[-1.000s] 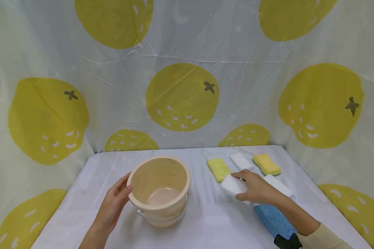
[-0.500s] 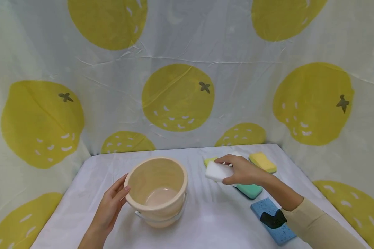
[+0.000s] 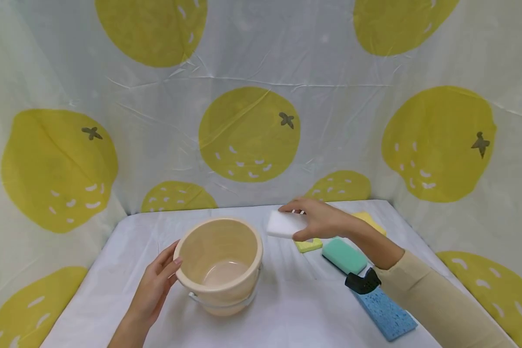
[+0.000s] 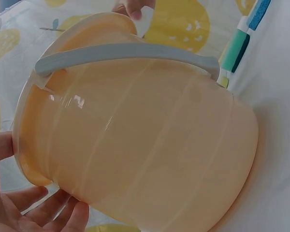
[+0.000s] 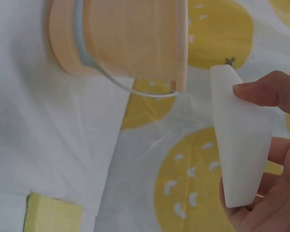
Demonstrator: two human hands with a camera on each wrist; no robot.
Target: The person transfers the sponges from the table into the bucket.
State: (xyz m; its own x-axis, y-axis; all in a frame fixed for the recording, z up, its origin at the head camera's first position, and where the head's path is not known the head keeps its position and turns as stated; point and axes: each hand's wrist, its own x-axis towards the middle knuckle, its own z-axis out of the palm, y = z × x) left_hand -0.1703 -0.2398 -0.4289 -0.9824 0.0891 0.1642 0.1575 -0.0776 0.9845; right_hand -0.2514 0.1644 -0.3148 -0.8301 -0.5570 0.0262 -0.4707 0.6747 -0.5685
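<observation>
1. The white block point(image 3: 284, 224) is a plain oblong with flat faces and neat edges; in the head view, its bare end points left from the right fingers.
2. The right hand point(image 3: 319, 220) has it clamped between thumb and fingertips, off the white cloth point(image 3: 296, 304).
3. Left of those fingers stands the bucket point(image 3: 219, 241), cream, round and glossy, mouth up, a pale grey handle point(image 4: 130, 51) against its outer wall.
4. The left hand point(image 3: 154, 285) grips the bucket's near-left rim, thumb at the edge, fingers along the outside.
5. A gap separates block and rim; the right wrist view shows the block above rim level.
6. Behind the right fingers, the cloth's far edge meets a lemon-print curtain point(image 3: 330, 121).
7. Below the right hand lie a yellow-green sponge point(image 3: 309, 245) and a green sponge point(image 3: 344, 256); a blue sponge point(image 3: 386, 314) lies nearer the person.
</observation>
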